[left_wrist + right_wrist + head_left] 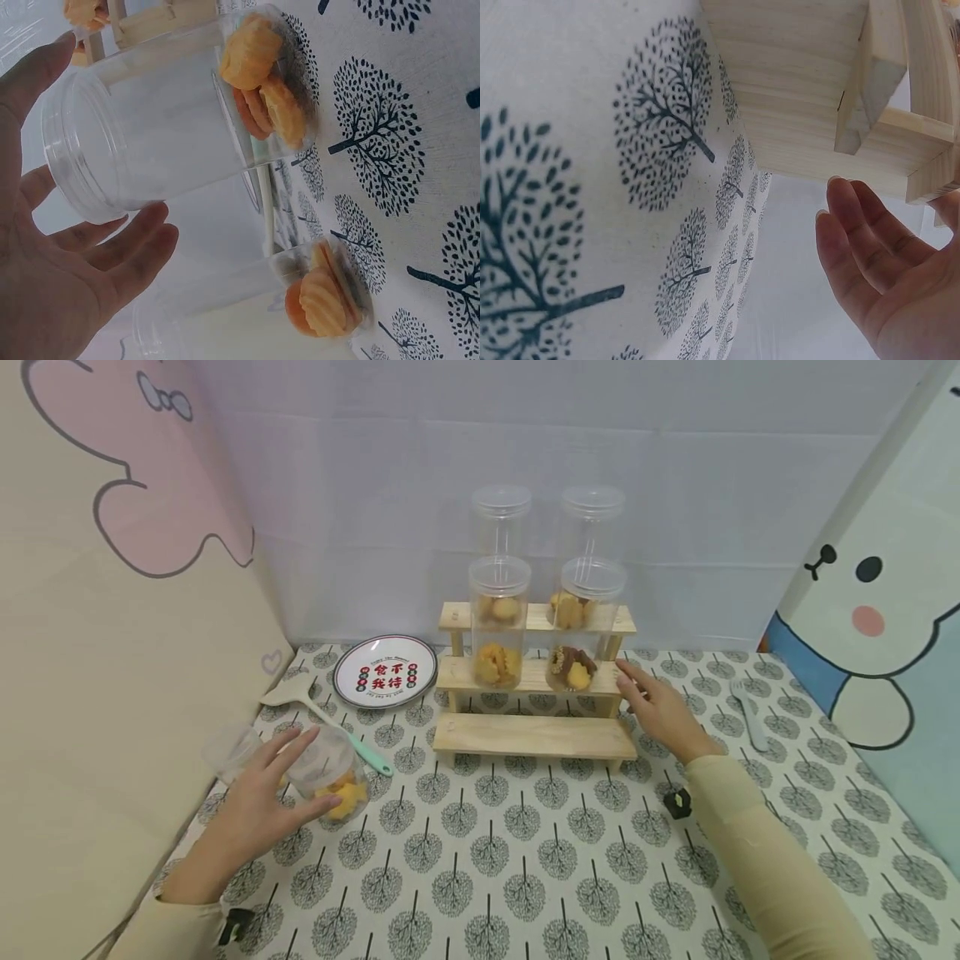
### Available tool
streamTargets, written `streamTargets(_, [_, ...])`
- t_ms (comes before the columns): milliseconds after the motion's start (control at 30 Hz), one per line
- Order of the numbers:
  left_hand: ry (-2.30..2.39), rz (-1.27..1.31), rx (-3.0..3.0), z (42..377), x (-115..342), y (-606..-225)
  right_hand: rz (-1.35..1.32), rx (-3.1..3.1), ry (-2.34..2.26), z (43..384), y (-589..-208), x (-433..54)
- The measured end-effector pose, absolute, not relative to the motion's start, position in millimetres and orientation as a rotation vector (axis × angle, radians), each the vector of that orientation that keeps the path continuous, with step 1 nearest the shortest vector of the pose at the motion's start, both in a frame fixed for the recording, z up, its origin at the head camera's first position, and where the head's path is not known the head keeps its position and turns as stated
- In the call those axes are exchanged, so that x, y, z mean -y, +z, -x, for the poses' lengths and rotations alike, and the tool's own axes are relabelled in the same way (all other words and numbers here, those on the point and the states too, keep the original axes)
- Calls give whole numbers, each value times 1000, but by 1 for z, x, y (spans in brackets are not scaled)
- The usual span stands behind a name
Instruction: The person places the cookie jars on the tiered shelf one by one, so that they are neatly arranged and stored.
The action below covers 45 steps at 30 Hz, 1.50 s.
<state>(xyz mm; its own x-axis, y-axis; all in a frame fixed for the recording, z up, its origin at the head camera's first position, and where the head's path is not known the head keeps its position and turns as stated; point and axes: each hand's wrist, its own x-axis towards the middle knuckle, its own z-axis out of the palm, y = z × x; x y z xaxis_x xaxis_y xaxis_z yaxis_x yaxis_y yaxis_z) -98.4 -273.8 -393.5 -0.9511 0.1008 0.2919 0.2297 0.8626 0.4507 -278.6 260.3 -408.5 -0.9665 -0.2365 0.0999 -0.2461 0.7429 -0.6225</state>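
Observation:
My left hand (251, 806) is spread around the upper part of a clear plastic jar (176, 127) with a few golden cookies (262, 97) at its bottom. Thumb and fingers stand apart on opposite sides of the lid (82, 146). Another clear jar with cookies (326, 300) stands just beyond, at the far left. My right hand (667, 714) is at the right end of a three-step wooden rack (536, 735), fingers extended close beside the wood. The rack's upper two steps carry several cookie jars (498, 610); its lowest step is bare.
Behind the left hand lie a white spatula with a green handle (367, 752) and a round plate with red writing (386, 647). A light-blue fork (750, 714) lies on the right. The tablecloth (480, 860) has a tree print, and fabric walls enclose the back and sides.

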Motion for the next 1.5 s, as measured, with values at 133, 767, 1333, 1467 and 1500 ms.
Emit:
streamTargets(133, [-694,222,2807,100,274,-396,-387,2918,1053,278,-410,-260])
streamTargets(767, [-717,180,2804,104,273,-401,-381,2932,1068,278,-409,-259])
streamTargets(1333, [-723,163,2825,106,275,-400,-372,2927,1070,279,-411,-259])
streamTargets(1467, [-725,183,2799,108,275,-401,-381,2922,1055,279,-409,-259])
streamTargets(1500, [-723,186,2795,108,275,-401,-384,2920,1050,279,-409,-259])
